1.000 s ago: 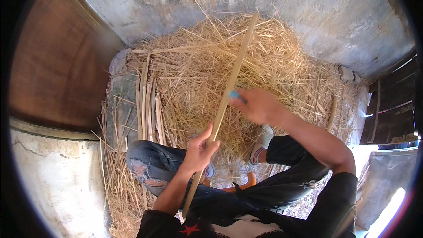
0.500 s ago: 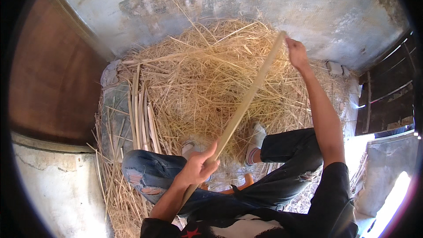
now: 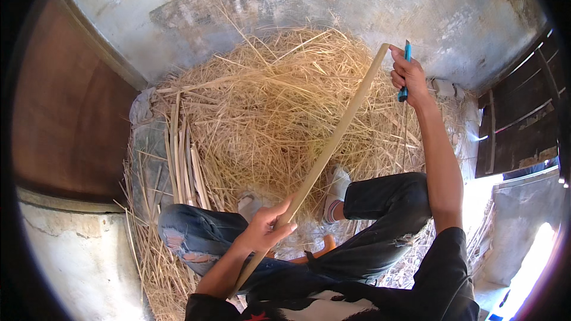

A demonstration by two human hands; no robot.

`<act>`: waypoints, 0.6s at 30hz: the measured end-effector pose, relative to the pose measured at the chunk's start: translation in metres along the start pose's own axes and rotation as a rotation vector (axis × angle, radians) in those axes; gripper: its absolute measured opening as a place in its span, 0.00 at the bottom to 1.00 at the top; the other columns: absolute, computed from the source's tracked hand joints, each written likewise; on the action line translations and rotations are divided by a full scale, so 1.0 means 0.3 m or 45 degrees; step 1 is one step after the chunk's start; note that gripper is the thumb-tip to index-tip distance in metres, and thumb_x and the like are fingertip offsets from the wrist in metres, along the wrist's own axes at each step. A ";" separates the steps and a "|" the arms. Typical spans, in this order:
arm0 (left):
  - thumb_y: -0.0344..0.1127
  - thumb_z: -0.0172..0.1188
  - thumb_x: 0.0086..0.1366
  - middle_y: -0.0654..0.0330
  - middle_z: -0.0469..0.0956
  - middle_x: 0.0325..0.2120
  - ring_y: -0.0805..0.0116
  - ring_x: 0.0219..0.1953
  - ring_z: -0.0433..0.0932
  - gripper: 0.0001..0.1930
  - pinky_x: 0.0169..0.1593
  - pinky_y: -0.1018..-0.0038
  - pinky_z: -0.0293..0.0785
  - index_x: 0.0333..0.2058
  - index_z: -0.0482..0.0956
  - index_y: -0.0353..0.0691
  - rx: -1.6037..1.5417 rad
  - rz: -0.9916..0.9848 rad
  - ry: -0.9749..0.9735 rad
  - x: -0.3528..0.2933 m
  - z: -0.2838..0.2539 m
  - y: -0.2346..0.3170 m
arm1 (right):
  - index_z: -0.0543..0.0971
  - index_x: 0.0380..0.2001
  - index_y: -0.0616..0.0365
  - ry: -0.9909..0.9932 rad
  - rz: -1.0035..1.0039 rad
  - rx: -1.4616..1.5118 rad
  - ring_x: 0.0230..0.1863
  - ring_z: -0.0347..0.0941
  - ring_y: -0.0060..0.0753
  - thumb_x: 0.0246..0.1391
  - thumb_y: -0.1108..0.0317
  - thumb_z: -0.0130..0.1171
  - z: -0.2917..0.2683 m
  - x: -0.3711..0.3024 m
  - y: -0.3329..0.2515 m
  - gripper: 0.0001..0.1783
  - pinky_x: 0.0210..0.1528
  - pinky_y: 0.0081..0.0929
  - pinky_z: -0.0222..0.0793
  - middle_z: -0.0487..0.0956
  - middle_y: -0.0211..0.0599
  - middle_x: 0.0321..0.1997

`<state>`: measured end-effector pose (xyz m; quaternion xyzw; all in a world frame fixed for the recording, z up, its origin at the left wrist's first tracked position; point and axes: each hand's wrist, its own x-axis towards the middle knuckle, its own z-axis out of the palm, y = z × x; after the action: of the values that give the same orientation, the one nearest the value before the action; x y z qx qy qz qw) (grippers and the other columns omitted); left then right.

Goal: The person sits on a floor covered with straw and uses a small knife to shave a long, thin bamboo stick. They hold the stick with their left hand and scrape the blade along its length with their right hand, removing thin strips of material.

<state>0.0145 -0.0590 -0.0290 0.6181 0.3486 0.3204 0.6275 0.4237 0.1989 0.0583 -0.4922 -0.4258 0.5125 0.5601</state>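
A long, pale bamboo strip (image 3: 333, 139) slants from my lap up to the far right, above the straw. My left hand (image 3: 262, 230) is closed around its lower part, thumb on the near side. At the strip's far end is my right hand (image 3: 410, 78), closed on a blue utility knife (image 3: 407, 59) held nearly upright, with its tip pointing away from me. The right index finger reaches to the strip's end and seems to touch it. Below that hand a thin dark strand (image 3: 405, 137) runs down toward my knee; what it is, I cannot make out.
A big heap of straw-like shavings (image 3: 279, 101) covers the floor against the concrete wall (image 3: 285, 0). Split bamboo strips (image 3: 185, 160) lie in a bundle by my left knee. A brown wooden panel (image 3: 71, 107) is at left, dark boards (image 3: 523, 119) at right. An orange curved piece (image 3: 324, 246) shows between my legs.
My right hand has turned at the strip's far end, so the blue knife now shows in it. The left hand keeps its hold, and the strip has barely shifted.
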 end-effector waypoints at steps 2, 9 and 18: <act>0.27 0.61 0.68 0.71 0.66 0.21 0.85 0.23 0.63 0.36 0.26 0.79 0.62 0.71 0.57 0.31 -0.063 -0.039 -0.039 0.016 -0.004 0.036 | 0.75 0.56 0.64 0.026 0.024 0.005 0.16 0.54 0.14 0.64 0.53 0.64 -0.020 0.015 0.011 0.28 0.19 0.19 0.49 0.55 0.16 0.17; 0.28 0.60 0.69 0.70 0.72 0.25 0.83 0.24 0.69 0.35 0.29 0.80 0.65 0.72 0.57 0.33 -0.271 -0.118 -0.072 0.027 -0.009 0.046 | 0.79 0.47 0.62 -0.150 0.059 -0.026 0.15 0.54 0.15 0.65 0.48 0.62 0.048 -0.018 -0.015 0.25 0.18 0.21 0.50 0.56 0.16 0.16; 0.31 0.54 0.74 0.68 0.72 0.22 0.83 0.21 0.69 0.29 0.25 0.81 0.65 0.71 0.59 0.34 -0.160 -0.077 0.073 0.048 -0.024 0.040 | 0.80 0.46 0.63 -0.236 0.112 -0.492 0.16 0.59 0.16 0.67 0.47 0.59 0.242 -0.139 -0.048 0.26 0.20 0.22 0.56 0.64 0.19 0.16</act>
<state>0.0166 -0.0427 -0.0177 0.5573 0.3643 0.3400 0.6642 0.3502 0.1661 0.0848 -0.5591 -0.5440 0.4884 0.3909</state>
